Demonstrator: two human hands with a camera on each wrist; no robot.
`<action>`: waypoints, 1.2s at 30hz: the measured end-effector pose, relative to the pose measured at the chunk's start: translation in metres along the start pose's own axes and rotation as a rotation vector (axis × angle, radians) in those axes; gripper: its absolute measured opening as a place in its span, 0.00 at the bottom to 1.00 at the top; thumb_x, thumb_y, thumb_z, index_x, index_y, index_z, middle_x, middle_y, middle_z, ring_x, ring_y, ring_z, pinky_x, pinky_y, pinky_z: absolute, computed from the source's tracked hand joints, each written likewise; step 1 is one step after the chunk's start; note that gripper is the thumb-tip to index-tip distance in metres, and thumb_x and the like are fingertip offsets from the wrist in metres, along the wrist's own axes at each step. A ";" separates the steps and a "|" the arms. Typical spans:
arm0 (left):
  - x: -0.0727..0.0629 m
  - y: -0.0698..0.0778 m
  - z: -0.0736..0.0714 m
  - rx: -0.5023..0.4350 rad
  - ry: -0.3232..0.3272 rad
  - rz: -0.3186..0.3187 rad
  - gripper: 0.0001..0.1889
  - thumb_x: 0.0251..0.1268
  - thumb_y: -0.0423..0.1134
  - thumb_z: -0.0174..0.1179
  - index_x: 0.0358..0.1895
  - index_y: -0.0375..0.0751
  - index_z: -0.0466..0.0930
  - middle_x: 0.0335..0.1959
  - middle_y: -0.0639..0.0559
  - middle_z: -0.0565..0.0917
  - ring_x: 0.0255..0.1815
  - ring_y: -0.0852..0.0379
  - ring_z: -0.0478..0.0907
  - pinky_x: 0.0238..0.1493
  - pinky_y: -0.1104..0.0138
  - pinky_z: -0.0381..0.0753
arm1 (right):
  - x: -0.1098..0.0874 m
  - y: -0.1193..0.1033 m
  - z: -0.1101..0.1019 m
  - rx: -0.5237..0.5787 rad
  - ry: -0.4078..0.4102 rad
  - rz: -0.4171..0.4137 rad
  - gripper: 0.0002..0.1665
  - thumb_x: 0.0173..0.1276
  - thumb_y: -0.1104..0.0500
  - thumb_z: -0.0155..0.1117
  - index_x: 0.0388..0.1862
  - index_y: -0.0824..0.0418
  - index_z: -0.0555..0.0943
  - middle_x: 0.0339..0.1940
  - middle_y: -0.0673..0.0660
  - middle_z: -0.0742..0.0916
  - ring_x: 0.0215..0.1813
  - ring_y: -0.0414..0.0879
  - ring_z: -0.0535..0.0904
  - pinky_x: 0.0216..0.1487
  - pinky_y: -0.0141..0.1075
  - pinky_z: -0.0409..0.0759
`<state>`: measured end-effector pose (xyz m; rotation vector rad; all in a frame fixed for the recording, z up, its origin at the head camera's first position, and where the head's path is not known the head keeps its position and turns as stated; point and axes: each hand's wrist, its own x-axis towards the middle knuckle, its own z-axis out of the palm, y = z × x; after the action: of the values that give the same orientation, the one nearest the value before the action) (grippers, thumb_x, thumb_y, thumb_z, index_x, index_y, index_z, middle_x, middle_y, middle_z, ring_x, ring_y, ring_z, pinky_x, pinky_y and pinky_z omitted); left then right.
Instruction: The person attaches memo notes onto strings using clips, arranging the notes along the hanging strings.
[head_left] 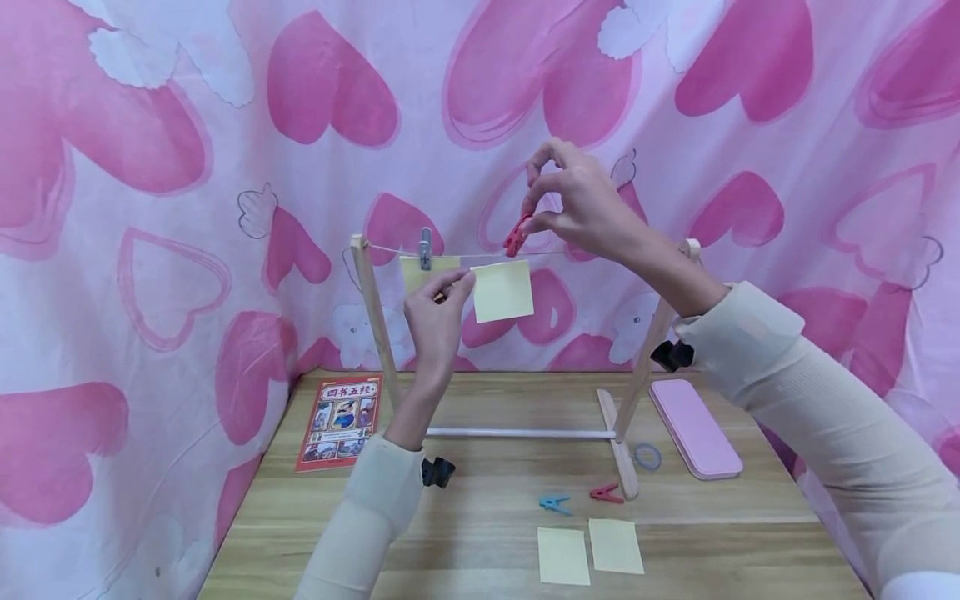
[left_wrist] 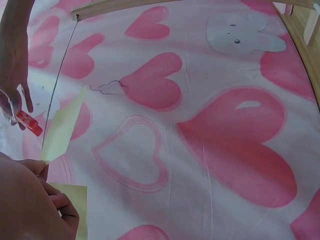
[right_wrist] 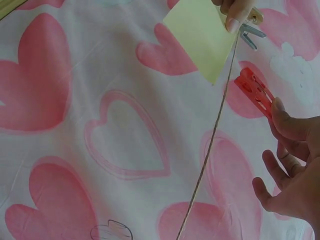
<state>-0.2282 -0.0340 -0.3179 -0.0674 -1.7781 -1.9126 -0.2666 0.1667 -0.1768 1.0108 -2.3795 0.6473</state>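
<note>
Left hand (head_left: 437, 321), just left of centre: pinching a note (head_left: 503, 292) by its upper left corner, the sheet at mid-frame, slightly tilted. Right hand (head_left: 576, 198), above and right of centre: gripping a red peg (head_left: 517, 236) between thumb and finger, tip pointing down toward the cord (right_wrist: 215, 126), clear of it in the right wrist view.

Likeliest trouble: held at only 1 corner, might swing or curl and leave too little paper in the peg's bite. Might also, by pressing down on the cord, tug the hung note (head_left: 408, 275) and grey peg (head_left: 425, 250), close by at left.

Edges: left post (head_left: 375, 312) beyond the hung note; right post (head_left: 642, 375) partly behind the right forearm (head_left: 675, 279), easy to bump on withdrawing. Open room: along the cord right of the note, and in the air below, down to the rod (head_left: 525, 433) across lower centre. On the counter (head_left: 480, 525), lower right of centre: 2 more notes (head_left: 564, 557), a blue peg (head_left: 555, 504) and another red peg (head_left: 606, 493), near the frame's bottom; case (head_left: 696, 429) at right, book (head_left: 341, 423) at left, toward the counter's side edges.
</note>
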 end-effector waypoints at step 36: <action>0.006 -0.003 0.004 0.022 -0.008 0.014 0.09 0.76 0.36 0.72 0.51 0.36 0.94 0.24 0.58 0.74 0.27 0.63 0.66 0.27 0.73 0.62 | 0.009 0.003 0.026 0.043 -0.212 0.003 0.12 0.68 0.67 0.81 0.48 0.71 0.90 0.60 0.69 0.81 0.65 0.65 0.78 0.68 0.59 0.77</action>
<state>-0.2363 -0.0321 -0.3176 -0.0792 -1.7990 -1.8847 -0.2807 0.1485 -0.1928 1.1452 -2.5592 0.6226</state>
